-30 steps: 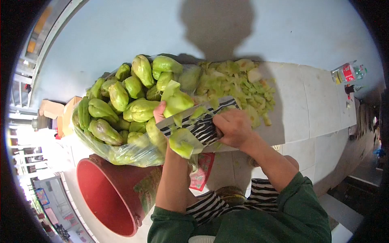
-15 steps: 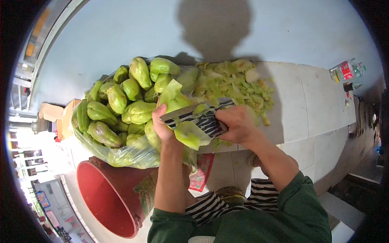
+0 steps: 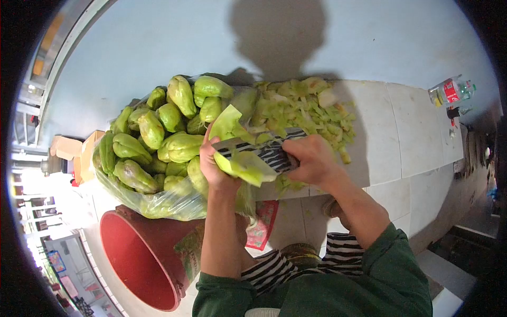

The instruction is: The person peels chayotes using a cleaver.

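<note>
My right hand (image 3: 312,159) is closed around the handle of a broad-bladed knife (image 3: 264,152), whose shiny blade mirrors black and white stripes. Closed on a pale green, partly peeled chayote (image 3: 227,124), my left hand (image 3: 215,168) is just left of the blade. The blade lies across the chayote and hides its middle. A thick light green slice (image 3: 247,168) hangs at the blade's lower edge, and bits of peel cling to the metal. Beside my left hand, whole green chayotes (image 3: 180,146) fill a clear plastic bag (image 3: 179,203).
A heap of green peelings (image 3: 301,108) lies on the white tiled ledge (image 3: 377,132) against the wall. A red bucket (image 3: 140,259) lies tipped below the bag. At the far right is a plastic bottle (image 3: 452,92). Cardboard boxes (image 3: 87,156) stand at left.
The blade has shifted slightly against the chayote, and the slice at its lower edge has swung a little down and left. Both hands keep their grip.
</note>
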The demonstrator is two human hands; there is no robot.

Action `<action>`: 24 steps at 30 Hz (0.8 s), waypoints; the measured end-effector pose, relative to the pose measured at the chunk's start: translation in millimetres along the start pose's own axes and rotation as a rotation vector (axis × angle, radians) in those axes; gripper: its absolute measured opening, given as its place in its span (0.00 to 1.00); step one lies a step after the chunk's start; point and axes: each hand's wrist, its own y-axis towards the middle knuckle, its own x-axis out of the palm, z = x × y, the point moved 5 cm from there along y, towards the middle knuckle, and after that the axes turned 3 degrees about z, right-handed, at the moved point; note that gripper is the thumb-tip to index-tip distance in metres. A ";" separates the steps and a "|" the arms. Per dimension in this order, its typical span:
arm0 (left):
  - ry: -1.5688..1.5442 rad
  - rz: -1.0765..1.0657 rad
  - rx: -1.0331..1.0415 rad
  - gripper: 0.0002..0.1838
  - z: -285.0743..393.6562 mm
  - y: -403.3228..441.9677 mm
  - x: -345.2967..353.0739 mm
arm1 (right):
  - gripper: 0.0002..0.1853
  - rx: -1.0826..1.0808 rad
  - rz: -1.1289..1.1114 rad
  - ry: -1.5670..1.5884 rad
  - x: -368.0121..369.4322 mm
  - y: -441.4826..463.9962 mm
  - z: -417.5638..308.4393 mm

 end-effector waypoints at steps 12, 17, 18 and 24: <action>0.059 -0.083 0.007 0.35 6.3 -0.5 4.3 | 0.15 -0.013 -0.106 -0.029 -5.9 -1.0 -4.6; 0.125 -0.123 0.009 0.36 9.5 -3.1 9.2 | 0.15 -0.031 -0.077 -0.010 -4.7 -3.2 -2.4; 0.132 -0.119 0.023 0.36 9.3 -2.9 8.5 | 0.16 -0.048 -0.016 -0.027 -3.5 -2.7 0.1; 0.113 -0.109 0.034 0.35 8.8 -2.2 11.8 | 0.17 -0.010 0.013 -0.043 -6.6 2.3 2.9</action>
